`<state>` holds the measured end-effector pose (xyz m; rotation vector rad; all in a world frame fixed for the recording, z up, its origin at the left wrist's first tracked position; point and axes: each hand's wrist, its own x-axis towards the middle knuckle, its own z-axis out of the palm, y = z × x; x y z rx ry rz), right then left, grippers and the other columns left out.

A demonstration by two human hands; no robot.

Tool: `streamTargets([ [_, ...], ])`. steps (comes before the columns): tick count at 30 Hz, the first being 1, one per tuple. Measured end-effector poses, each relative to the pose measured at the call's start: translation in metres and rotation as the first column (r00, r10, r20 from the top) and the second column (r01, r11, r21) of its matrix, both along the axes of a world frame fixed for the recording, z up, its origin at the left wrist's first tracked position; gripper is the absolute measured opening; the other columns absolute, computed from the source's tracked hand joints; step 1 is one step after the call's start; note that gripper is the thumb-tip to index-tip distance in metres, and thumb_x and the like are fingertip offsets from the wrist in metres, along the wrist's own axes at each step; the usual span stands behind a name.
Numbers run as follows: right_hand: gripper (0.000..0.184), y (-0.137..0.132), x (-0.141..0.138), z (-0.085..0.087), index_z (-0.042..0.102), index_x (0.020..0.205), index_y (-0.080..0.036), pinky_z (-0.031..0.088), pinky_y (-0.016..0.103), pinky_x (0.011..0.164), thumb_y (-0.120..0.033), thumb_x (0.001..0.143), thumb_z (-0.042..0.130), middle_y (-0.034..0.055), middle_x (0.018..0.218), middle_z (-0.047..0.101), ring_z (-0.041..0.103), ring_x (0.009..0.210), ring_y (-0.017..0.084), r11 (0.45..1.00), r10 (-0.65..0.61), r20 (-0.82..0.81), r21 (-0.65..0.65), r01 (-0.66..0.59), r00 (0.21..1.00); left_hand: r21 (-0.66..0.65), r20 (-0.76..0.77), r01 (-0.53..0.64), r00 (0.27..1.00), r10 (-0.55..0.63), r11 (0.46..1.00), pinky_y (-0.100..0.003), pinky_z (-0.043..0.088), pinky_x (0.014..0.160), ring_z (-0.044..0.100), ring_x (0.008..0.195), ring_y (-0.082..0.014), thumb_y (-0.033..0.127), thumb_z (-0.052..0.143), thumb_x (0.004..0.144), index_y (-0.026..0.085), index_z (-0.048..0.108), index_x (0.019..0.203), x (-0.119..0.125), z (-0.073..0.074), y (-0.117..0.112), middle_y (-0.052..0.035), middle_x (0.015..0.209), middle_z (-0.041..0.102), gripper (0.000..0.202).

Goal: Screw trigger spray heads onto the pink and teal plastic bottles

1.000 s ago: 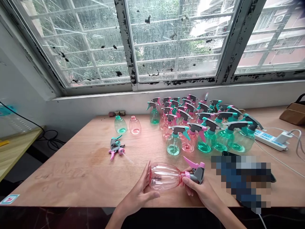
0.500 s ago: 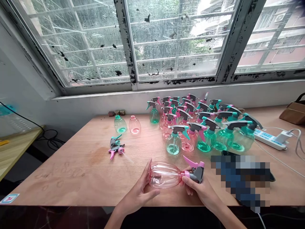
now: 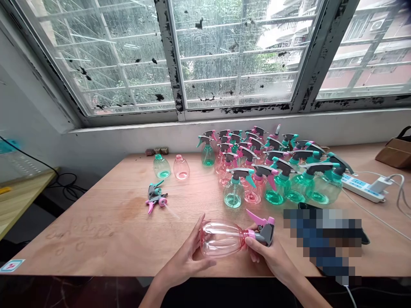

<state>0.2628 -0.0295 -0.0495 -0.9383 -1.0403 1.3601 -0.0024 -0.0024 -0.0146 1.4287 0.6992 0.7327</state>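
A clear pink spray bottle [image 3: 221, 239] lies on its side in the air over the table's front part, its base to the left. My left hand [image 3: 189, 252] cups the base with the fingers behind it, the thumb held off below. At the neck, my right hand [image 3: 265, 254] pinches the pink collar between thumb and fingers. The grey and pink spray head [image 3: 266, 231] is on the bottle, its pink trigger pointing up and left. Beyond my left hand lie loose spray heads [image 3: 156, 197], with an open green bottle [image 3: 162, 167] and an open pink bottle [image 3: 181, 167] behind them.
Several pink and green spray bottles with heads [image 3: 234, 192] stand packed together at the back right. A power strip [image 3: 364, 188], a dark phone-like object [image 3: 365, 236] partly blurred out, and a brown bag [image 3: 393, 152] are further right. Small blocks [image 3: 157, 151] sit by the wall.
The pink bottle's body has turned slightly about its length, and its ribs show differently. Both hands keep nearly the same place.
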Motion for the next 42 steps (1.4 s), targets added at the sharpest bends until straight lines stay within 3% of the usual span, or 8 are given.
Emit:
streamTargets([
  [5,0.03,-0.001,0.0,-0.002,0.056,0.094,-0.021,0.039,0.026,0.046,-0.041,0.085,0.077,-0.0013,0.063,0.069,0.051,0.046,0.012,1.0,0.013,0.017,-0.01,-0.012,1.0,0.06,0.01,0.002,1.0,-0.003,0.998,-0.049,0.023,0.123,0.034,0.147,-0.0279,0.019,0.071,0.088,0.043,0.006,0.156,0.001,-0.002,0.001,-0.0062,0.164,0.027,0.097],
  [10,0.031,-0.001,-0.001,0.001,0.058,0.093,-0.02,0.039,0.027,0.046,-0.043,0.084,0.077,-0.002,0.06,0.066,0.05,0.045,0.012,1.0,0.019,0.015,-0.012,-0.019,1.0,0.019,-0.021,-0.001,1.0,0.002,1.0,-0.05,0.02,0.124,0.02,0.152,-0.0308,0.026,0.079,0.081,0.04,0.004,0.156,-0.001,-0.002,-0.001,-0.0061,0.168,0.017,0.107],
  [14,0.032,0.0,-0.001,0.002,0.059,0.092,-0.02,0.039,0.026,0.046,-0.044,0.083,0.077,-0.0014,0.062,0.067,0.051,0.045,0.013,1.0,0.009,0.01,-0.019,-0.009,1.0,-0.039,-0.013,0.004,1.0,-0.004,0.999,-0.049,0.019,0.124,0.026,0.151,-0.0291,0.03,0.073,0.087,0.039,0.008,0.156,-0.002,-0.001,-0.001,-0.0049,0.168,0.016,0.096],
  [20,0.031,-0.002,-0.002,0.011,0.057,0.092,-0.022,0.039,0.026,0.046,-0.044,0.083,0.077,-0.0016,0.065,0.07,0.052,0.045,0.012,0.999,-0.017,0.006,-0.029,0.017,1.0,-0.02,-0.018,0.0,1.0,-0.001,1.0,-0.047,0.015,0.124,0.027,0.15,-0.0275,0.025,0.071,0.089,0.041,-0.001,0.156,0.002,0.008,-0.003,-0.0031,0.167,0.022,0.099],
  [25,0.034,-0.002,-0.001,0.01,0.058,0.093,-0.02,0.04,0.026,0.047,-0.044,0.082,0.079,-0.0002,0.065,0.07,0.052,0.046,0.012,0.999,-0.004,0.011,-0.046,0.004,1.0,-0.059,0.019,-0.026,0.999,0.028,0.998,-0.051,0.015,0.124,0.02,0.152,-0.0313,0.034,0.073,0.087,0.038,0.001,0.157,0.001,0.001,-0.002,-0.0058,0.169,0.012,0.101],
  [30,0.031,-0.003,-0.001,0.01,0.058,0.094,-0.02,0.039,0.025,0.048,-0.043,0.085,0.077,-0.0029,0.061,0.067,0.051,0.046,0.011,1.0,-0.002,0.017,-0.028,0.003,1.0,-0.06,0.022,0.028,0.999,-0.026,0.998,-0.05,0.022,0.122,0.029,0.149,-0.0322,0.034,0.073,0.088,0.034,0.017,0.157,-0.001,-0.005,0.001,-0.0087,0.164,0.029,0.089],
  [37,0.03,0.0,-0.001,-0.001,0.057,0.096,-0.02,0.04,0.025,0.046,-0.04,0.086,0.076,-0.0012,0.064,0.07,0.052,0.045,0.011,1.0,-0.013,0.007,-0.004,0.013,1.0,-0.015,-0.01,0.033,0.999,-0.033,0.999,-0.05,0.024,0.12,0.042,0.142,-0.0258,0.026,0.069,0.092,0.04,-0.007,0.155,-0.001,-0.001,0.0,-0.009,0.154,0.043,0.1],
  [42,0.028,0.001,0.0,-0.008,0.058,0.098,-0.019,0.041,0.023,0.047,-0.039,0.087,0.076,-0.0014,0.066,0.07,0.053,0.047,0.01,1.0,0.008,0.001,-0.007,-0.008,1.0,-0.062,0.034,0.026,0.999,-0.024,0.998,-0.052,0.026,0.119,0.042,0.141,-0.0288,0.036,0.073,0.088,0.037,0.002,0.157,-0.002,-0.007,0.001,-0.0115,0.157,0.039,0.1],
])
